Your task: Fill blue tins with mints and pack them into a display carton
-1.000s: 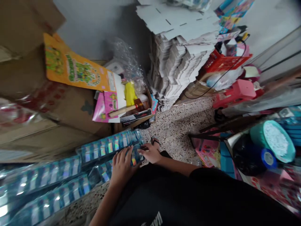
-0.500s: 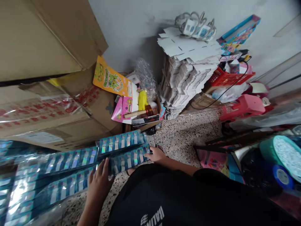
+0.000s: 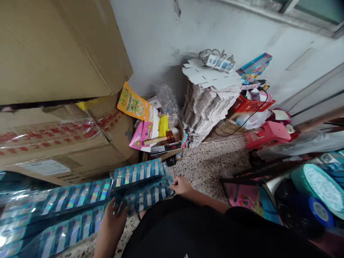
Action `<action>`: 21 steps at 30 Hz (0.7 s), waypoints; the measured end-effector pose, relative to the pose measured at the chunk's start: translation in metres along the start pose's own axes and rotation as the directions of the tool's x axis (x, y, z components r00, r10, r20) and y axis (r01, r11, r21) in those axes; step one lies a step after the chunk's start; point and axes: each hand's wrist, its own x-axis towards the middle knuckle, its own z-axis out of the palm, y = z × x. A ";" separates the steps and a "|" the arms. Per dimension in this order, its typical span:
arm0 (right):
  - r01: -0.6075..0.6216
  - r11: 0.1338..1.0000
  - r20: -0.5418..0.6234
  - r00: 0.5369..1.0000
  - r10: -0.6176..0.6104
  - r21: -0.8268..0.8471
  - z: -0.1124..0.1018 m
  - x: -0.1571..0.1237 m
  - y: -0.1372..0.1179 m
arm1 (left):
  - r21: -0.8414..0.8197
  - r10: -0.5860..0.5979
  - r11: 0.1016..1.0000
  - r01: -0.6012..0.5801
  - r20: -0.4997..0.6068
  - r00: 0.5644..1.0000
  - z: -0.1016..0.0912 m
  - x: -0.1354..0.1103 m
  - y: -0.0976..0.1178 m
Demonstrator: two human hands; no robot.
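Observation:
Long trays of small blue packets under clear plastic lie in rows at the lower left. My right hand (image 3: 182, 187) pinches the right end of the front blue packet tray (image 3: 149, 195). At that tray's left end my left hand (image 3: 111, 218) has its fingers curled over the corner, closed on it; the fingertips are partly hidden. Behind it sits a second blue tray (image 3: 139, 173), touched by neither hand. Further left, a plastic-wrapped row of blue packets (image 3: 72, 229) extends beside my left wrist.
Large cardboard boxes (image 3: 53, 132) are stacked at left. A box of odds and ends (image 3: 172, 145) with a wooden-handled tool stands by a tall stack of white card sheets (image 3: 206, 107). To the right are a red basket (image 3: 249, 104), a pink stool (image 3: 271, 134) and a teal tub (image 3: 303, 175).
My left hand went from fingers spread over the trays to fingers curled at the front tray's left end. The right hand still pinches the right end. The view tilted upward.

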 end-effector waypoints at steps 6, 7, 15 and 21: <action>0.064 0.995 0.145 0.988 -0.053 -0.071 -0.015 0.004 -0.007 | 0.064 -0.101 0.993 0.101 -0.006 0.995 -0.013 -0.008 0.007; 0.087 0.993 0.159 0.985 -0.074 -0.076 -0.017 0.005 -0.008 | 0.026 -0.116 0.993 0.117 -0.007 0.993 -0.014 -0.011 0.010; 0.128 0.992 0.185 0.974 -0.130 0.021 -0.028 0.021 0.005 | -0.363 -0.186 0.931 0.036 -0.389 0.902 -0.010 -0.053 0.018; 0.062 0.968 0.374 0.915 -0.153 0.244 -0.014 0.032 0.020 | -0.830 -0.575 0.372 0.417 0.147 0.805 0.032 -0.086 0.005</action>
